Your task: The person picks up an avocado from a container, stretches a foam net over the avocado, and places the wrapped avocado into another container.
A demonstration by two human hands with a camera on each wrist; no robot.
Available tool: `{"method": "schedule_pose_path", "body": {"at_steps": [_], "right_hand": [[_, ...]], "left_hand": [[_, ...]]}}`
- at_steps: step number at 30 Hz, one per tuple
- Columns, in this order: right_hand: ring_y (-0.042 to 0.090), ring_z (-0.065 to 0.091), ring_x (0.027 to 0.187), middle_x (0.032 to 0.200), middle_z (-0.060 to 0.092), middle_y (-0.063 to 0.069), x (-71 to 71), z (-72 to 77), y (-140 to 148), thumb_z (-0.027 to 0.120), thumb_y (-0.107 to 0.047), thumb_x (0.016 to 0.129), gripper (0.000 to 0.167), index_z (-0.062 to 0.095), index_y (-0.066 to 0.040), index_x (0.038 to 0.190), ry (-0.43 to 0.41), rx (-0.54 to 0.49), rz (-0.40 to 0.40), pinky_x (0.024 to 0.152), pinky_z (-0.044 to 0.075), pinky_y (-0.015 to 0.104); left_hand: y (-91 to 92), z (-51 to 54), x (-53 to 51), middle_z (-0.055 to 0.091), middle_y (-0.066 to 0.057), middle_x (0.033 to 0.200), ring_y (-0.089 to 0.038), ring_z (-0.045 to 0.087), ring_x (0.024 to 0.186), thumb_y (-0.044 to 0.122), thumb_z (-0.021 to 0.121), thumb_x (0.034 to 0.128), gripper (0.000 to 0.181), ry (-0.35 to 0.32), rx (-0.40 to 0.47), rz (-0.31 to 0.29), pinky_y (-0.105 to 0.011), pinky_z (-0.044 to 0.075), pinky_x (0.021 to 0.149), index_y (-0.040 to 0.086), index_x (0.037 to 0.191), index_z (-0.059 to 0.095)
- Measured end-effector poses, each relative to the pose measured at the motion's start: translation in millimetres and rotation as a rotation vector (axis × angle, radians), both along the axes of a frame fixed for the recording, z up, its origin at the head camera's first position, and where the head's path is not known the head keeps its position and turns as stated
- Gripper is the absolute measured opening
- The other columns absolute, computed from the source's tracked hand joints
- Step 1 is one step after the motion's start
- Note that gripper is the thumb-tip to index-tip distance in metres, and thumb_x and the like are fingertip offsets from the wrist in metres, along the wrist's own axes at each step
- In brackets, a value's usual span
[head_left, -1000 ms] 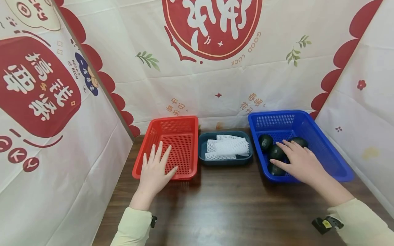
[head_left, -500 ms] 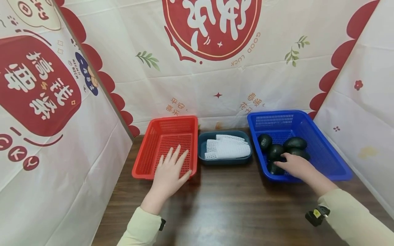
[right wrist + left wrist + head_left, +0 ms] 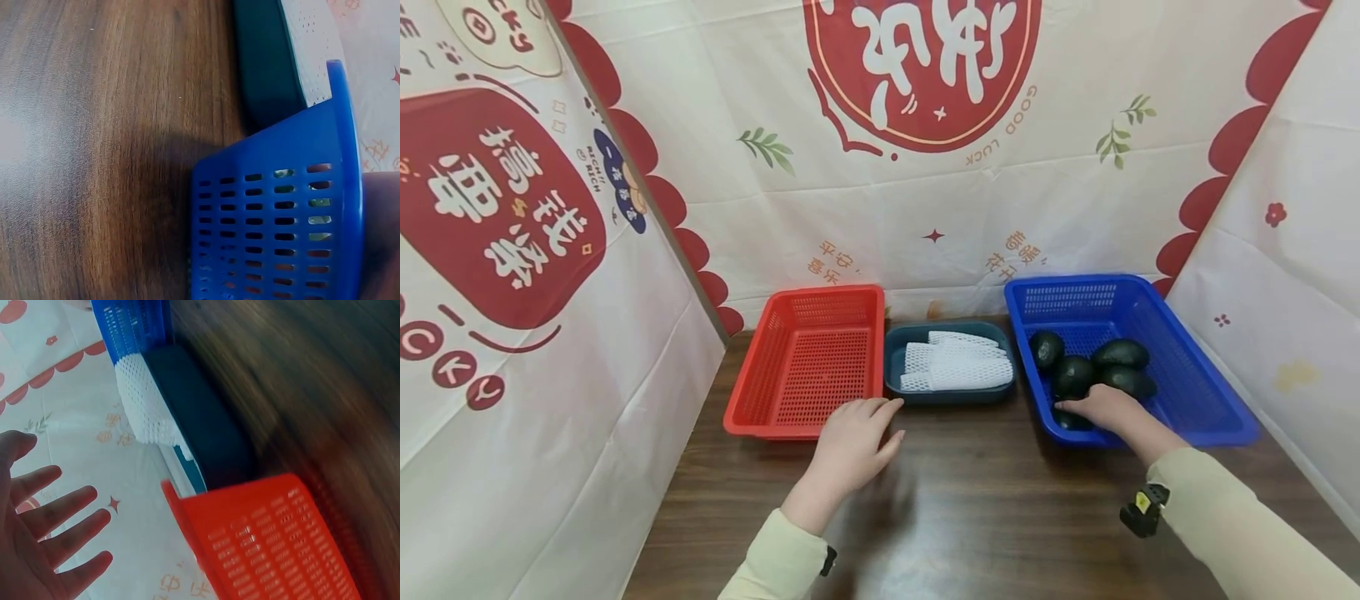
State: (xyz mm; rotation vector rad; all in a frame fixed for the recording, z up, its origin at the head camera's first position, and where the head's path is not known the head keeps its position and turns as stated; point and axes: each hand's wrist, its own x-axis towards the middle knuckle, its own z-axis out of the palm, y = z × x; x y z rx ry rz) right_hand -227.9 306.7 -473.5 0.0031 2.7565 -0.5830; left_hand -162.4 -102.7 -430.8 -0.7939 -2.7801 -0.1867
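Note:
In the head view my right hand (image 3: pixel 1112 410) reaches over the near rim of the blue basket (image 3: pixel 1213 400) and grips the nearest dark green avocado (image 3: pixel 1072 419). Its fingertips are mostly hidden behind the hand. Several more avocados (image 3: pixel 1122 353) lie around it in the basket. My left hand (image 3: pixel 853 442) hovers over the table by the near right corner of the red basket (image 3: pixel 820 367), holding nothing. In the left wrist view its fingers (image 3: pixel 69 540) are spread. The right wrist view shows mainly the blue basket's slotted wall (image 3: pixel 269 212), which hides most of the hand.
Between the two baskets stands a dark teal tray (image 3: pixel 895 392) with white foam net sleeves (image 3: pixel 962 362) stacked in it. The wooden table (image 3: pixel 970 500) extends in front. Printed white cloth (image 3: pixel 925 200) hangs behind and at both sides.
My left hand has moved right and toward me, from over the red basket to beside its near corner. My right hand has lowered among the avocados and closed on the nearest one.

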Motion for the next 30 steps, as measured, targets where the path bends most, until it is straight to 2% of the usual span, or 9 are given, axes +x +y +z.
{"method": "schedule_pose_path", "body": {"at_steps": [6,11,15,17,18,21,24,26,30], "right_hand": [[0.047,0.058,0.096,0.102,0.057,0.041,-7.0,-2.3,0.8,0.054,-0.064,0.088,0.096,0.051,0.029,0.111,-0.039,-0.017,-0.043,0.088,0.045,0.057],[0.042,0.058,0.088,0.096,0.059,0.036,-6.8,0.8,3.9,0.061,-0.057,0.087,0.087,0.052,0.027,0.109,-0.014,-0.05,-0.077,0.084,0.047,0.056],[0.031,0.059,0.074,0.08,0.061,0.02,-2.8,8.1,6.8,0.065,-0.053,0.086,0.067,0.062,0.013,0.093,0.01,-0.099,-0.103,0.069,0.051,0.045],[0.026,0.059,0.069,0.075,0.06,0.013,0.5,11.6,8.3,0.066,-0.053,0.085,0.058,0.061,0.005,0.082,0.016,-0.131,-0.123,0.063,0.05,0.039],[0.026,0.059,0.069,0.075,0.061,0.013,2.3,13.4,9.0,0.067,-0.053,0.085,0.058,0.062,0.004,0.083,0.025,-0.142,-0.129,0.062,0.05,0.039],[0.039,0.062,0.084,0.093,0.063,0.03,8.5,20.2,9.9,0.066,-0.055,0.085,0.071,0.06,0.014,0.101,0.071,-0.142,-0.136,0.074,0.052,0.049],[0.054,0.052,0.105,0.117,0.051,0.043,15.6,28.0,8.4,0.065,-0.056,0.085,0.09,0.045,0.023,0.123,0.128,-0.121,-0.152,0.086,0.044,0.061],[0.057,0.046,0.111,0.125,0.044,0.046,20.2,33.1,5.7,0.064,-0.057,0.086,0.094,0.039,0.022,0.129,0.151,-0.133,-0.185,0.089,0.041,0.065],[0.056,0.044,0.11,0.127,0.042,0.045,30.2,40.1,-3.9,0.063,-0.059,0.086,0.094,0.034,0.017,0.134,0.227,-0.195,-0.266,0.086,0.041,0.066]], "left_hand": [[10.4,-5.7,1.4,0.066,-0.001,0.116,-0.021,0.061,0.105,0.04,0.06,0.0938,0.043,0.037,0.001,-0.023,-0.04,0.05,0.09,0.017,0.13,0.062],[18.2,-10.8,3.5,0.066,-0.001,0.116,-0.02,0.062,0.104,0.041,0.059,0.0947,0.043,0.019,0.009,-0.021,-0.04,0.05,0.09,0.018,0.131,0.061],[22.1,-15.6,5.9,0.067,0.001,0.114,-0.019,0.062,0.103,0.04,0.06,0.0947,0.041,0.023,0.03,-0.021,-0.042,0.05,0.09,0.019,0.13,0.062],[24.0,-19.6,6.3,0.067,0.002,0.113,-0.019,0.062,0.102,0.04,0.06,0.0943,0.04,0.033,0.039,-0.026,-0.042,0.05,0.09,0.019,0.129,0.063],[24.7,-21.9,6.4,0.067,0.002,0.112,-0.019,0.062,0.101,0.04,0.06,0.0941,0.039,0.041,0.041,-0.027,-0.042,0.05,0.089,0.02,0.128,0.063],[27.2,-29.6,5.6,0.067,0.003,0.111,-0.019,0.062,0.1,0.039,0.062,0.0932,0.038,0.059,0.056,-0.034,-0.04,0.05,0.087,0.02,0.126,0.064],[30.1,-35.5,5.4,0.068,0.003,0.11,-0.017,0.063,0.099,0.037,0.064,0.0918,0.037,0.068,0.08,-0.042,-0.037,0.05,0.087,0.019,0.124,0.066],[32.7,-37.8,5.8,0.068,0.002,0.11,-0.017,0.063,0.1,0.036,0.065,0.0915,0.036,0.057,0.1,-0.044,-0.037,0.049,0.089,0.019,0.124,0.066],[38.3,-41.1,6.5,0.068,0.002,0.111,-0.015,0.062,0.102,0.035,0.064,0.0928,0.035,0.022,0.133,-0.044,-0.036,0.047,0.093,0.018,0.124,0.066]]}}
